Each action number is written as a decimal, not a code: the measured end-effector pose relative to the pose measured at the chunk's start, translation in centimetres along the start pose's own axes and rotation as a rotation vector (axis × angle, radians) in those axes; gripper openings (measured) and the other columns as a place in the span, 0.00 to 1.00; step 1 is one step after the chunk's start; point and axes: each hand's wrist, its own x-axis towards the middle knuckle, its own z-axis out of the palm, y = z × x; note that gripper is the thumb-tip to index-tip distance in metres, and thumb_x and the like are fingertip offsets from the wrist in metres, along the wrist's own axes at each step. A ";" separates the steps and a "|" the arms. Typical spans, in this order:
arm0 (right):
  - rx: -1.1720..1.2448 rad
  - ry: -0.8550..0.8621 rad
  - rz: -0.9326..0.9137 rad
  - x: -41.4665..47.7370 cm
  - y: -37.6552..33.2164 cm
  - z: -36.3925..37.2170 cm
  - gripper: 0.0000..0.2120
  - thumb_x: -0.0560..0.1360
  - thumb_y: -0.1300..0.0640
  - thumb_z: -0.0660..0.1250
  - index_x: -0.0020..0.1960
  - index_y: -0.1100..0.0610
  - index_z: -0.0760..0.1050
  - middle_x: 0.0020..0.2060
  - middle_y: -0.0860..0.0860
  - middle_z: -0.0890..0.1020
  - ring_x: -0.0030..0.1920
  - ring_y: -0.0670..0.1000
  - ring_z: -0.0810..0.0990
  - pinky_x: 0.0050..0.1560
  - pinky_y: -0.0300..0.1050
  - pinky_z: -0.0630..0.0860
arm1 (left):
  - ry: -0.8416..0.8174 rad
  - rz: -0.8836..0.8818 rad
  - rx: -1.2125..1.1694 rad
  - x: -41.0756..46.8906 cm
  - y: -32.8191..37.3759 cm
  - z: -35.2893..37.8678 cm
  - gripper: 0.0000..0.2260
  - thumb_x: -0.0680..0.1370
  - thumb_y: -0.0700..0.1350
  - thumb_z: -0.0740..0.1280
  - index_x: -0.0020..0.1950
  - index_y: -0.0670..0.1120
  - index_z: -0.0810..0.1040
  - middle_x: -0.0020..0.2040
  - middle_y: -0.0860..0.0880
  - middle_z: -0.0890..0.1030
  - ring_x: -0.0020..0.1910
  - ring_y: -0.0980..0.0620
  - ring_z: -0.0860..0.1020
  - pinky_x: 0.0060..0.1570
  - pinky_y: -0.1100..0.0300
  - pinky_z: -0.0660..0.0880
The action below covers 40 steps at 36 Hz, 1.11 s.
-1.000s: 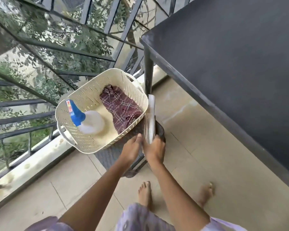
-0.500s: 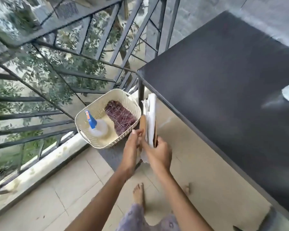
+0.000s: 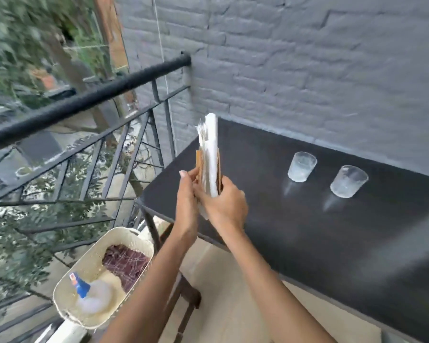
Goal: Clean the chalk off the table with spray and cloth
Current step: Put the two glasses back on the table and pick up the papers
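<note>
- Where the black railing [image 3: 84, 100] meets the grey brick wall [image 3: 307, 58], a dark surface [image 3: 295, 231] stands against that wall.
- Over its left end, both hands hold a paper-and-cardboard stack [image 3: 209, 154] upright. The left hand [image 3: 187, 196] pinches its edge and the right hand [image 3: 227, 206] grips its bottom. To their right stand a clear glass [image 3: 302, 166] and a second glass [image 3: 348, 180].
- Below left, a cream basket [image 3: 114, 231] holds the blue-topped spray bottle [image 3: 89, 297] and the dark checked cloth [image 3: 125, 263] side by side.

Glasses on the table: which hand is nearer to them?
Right. The right hand grips the paper stack on the side facing the glasses; the left hand holds the stack's far side, toward the railing.
</note>
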 end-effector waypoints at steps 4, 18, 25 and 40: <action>0.037 0.110 -0.002 3.6 1.0 -4.9 0.22 0.63 0.32 0.67 0.45 0.49 0.75 0.37 0.47 0.83 0.41 0.51 0.81 0.40 0.47 0.77 | -0.133 0.043 -0.014 2.0 1.2 5.8 0.21 0.83 0.54 0.45 0.59 0.51 0.76 0.47 0.57 0.85 0.49 0.61 0.81 0.43 0.70 0.74; 0.022 0.311 0.099 15.5 15.0 -21.4 0.18 0.67 0.36 0.68 0.49 0.47 0.76 0.37 0.43 0.82 0.40 0.46 0.81 0.40 0.45 0.77 | -0.597 -0.028 0.023 5.7 -2.8 29.1 0.28 0.79 0.62 0.41 0.69 0.53 0.71 0.56 0.48 0.82 0.43 0.58 0.79 0.34 0.68 0.73; -0.044 0.364 0.229 17.8 24.6 -27.7 0.18 0.68 0.35 0.68 0.51 0.46 0.76 0.37 0.42 0.82 0.38 0.44 0.80 0.40 0.44 0.77 | -0.755 -0.182 0.024 5.0 -7.8 39.1 0.29 0.80 0.62 0.39 0.71 0.54 0.68 0.61 0.48 0.80 0.59 0.51 0.78 0.41 0.67 0.75; -0.073 0.319 0.483 21.1 40.3 -32.3 0.22 0.70 0.36 0.65 0.60 0.44 0.73 0.40 0.42 0.81 0.43 0.48 0.81 0.39 0.42 0.72 | -0.875 -0.466 0.226 4.3 -17.7 51.6 0.28 0.79 0.64 0.39 0.65 0.58 0.73 0.63 0.54 0.78 0.64 0.57 0.74 0.66 0.58 0.68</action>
